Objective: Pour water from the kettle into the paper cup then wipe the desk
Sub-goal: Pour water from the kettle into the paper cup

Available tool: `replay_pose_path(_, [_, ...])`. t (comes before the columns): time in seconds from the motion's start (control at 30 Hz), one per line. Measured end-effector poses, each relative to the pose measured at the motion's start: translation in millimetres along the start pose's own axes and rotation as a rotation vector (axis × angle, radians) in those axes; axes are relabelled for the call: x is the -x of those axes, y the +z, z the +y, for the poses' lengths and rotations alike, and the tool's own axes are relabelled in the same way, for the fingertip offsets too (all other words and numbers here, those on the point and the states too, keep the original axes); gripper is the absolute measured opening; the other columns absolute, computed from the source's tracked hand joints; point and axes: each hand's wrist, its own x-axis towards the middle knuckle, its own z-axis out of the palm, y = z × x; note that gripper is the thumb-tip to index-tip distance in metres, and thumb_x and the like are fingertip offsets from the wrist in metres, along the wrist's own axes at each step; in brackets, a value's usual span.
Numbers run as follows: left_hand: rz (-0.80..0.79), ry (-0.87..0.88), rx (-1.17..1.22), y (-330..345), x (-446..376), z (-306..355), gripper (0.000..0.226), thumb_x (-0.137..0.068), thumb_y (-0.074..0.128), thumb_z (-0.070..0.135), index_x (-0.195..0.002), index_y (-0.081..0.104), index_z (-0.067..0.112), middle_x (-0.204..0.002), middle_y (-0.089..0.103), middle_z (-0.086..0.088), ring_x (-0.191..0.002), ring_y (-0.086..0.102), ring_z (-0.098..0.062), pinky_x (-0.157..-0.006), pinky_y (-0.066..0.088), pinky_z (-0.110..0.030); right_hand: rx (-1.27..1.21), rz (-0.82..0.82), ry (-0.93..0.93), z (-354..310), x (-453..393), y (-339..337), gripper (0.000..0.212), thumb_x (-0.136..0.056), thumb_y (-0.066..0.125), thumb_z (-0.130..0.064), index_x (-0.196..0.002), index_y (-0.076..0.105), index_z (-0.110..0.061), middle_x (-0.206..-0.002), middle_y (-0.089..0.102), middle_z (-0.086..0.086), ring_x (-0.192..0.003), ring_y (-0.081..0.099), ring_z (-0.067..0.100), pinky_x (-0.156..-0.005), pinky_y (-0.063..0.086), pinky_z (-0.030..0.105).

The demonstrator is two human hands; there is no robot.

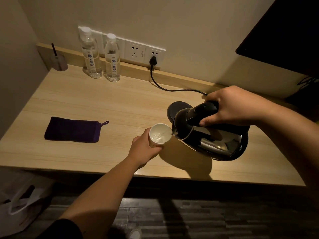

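Observation:
My right hand grips the black handle of a steel kettle, which is tilted left with its spout at the rim of a white paper cup. Water shows inside the cup. My left hand is wrapped around the cup's side and holds it on the wooden desk. A folded dark purple cloth lies flat on the desk to the left of the cup, apart from both hands.
The kettle's round black base sits behind the cup, its cord running to a wall socket. Two water bottles stand at the back by the wall. A small holder sits in the back left corner. A white bag lies on the floor.

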Motion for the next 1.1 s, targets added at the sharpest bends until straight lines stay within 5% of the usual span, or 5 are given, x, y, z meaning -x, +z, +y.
replay_pose_path(1.1, [0.003, 0.001, -0.01, -0.9, 0.8, -0.4, 0.079, -0.066, 0.077, 0.042, -0.134, 0.037, 0.041, -0.114, 0.055, 0.004, -0.12, 0.044, -0.023, -0.095, 0.048, -0.043, 0.04, -0.022, 0.061, -5.8, -2.6, -6.5, 0.045, -0.07, 0.076, -0.046, -0.106, 0.065, -0.021, -0.081, 0.063, -0.005, -0.071, 0.057, 0.006, -0.052, 0.04, 0.018])
